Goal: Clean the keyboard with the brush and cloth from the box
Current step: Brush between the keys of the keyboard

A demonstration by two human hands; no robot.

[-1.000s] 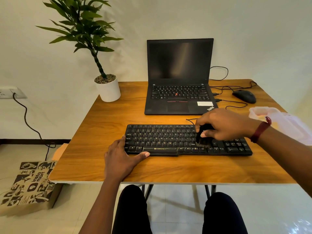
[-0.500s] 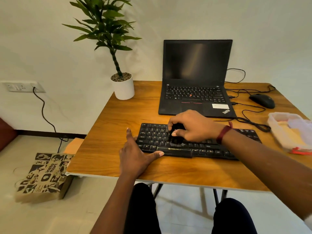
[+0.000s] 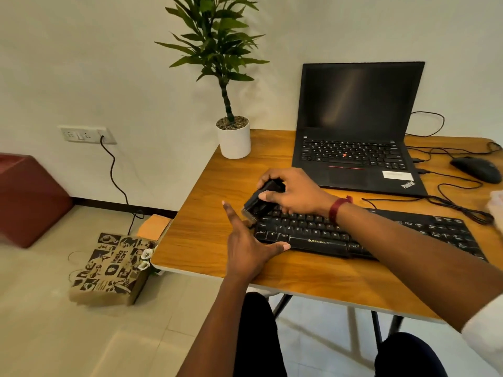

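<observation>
Over the keyboard (image 3: 313, 229) tilts a black brush (image 3: 257, 202) — bristles (image 3: 249, 214) down.

Your keyboard (image 3: 304, 227) is matt black plastic, lying on the smooth wood-grain table (image 3: 212, 219). Left of the table stands a brown paper bag (image 3: 109, 270).

keyboard (image 3: 304, 227): far-left corner hidden under brush (image 3: 255, 205) and right hand (image 3: 296, 194); middle and near-right part covered by right forearm (image 3: 408, 248); key legends too small to read.
brush: handle mostly buried in the right hand's fingers; bristles blurred.
pale thing (image 3: 497, 206): right of keyboard, cut by frame edge, blurred, unidentifiable.
red-brown seat (image 3: 30, 197): far left of keyboard, cut off, blurred.
</observation>
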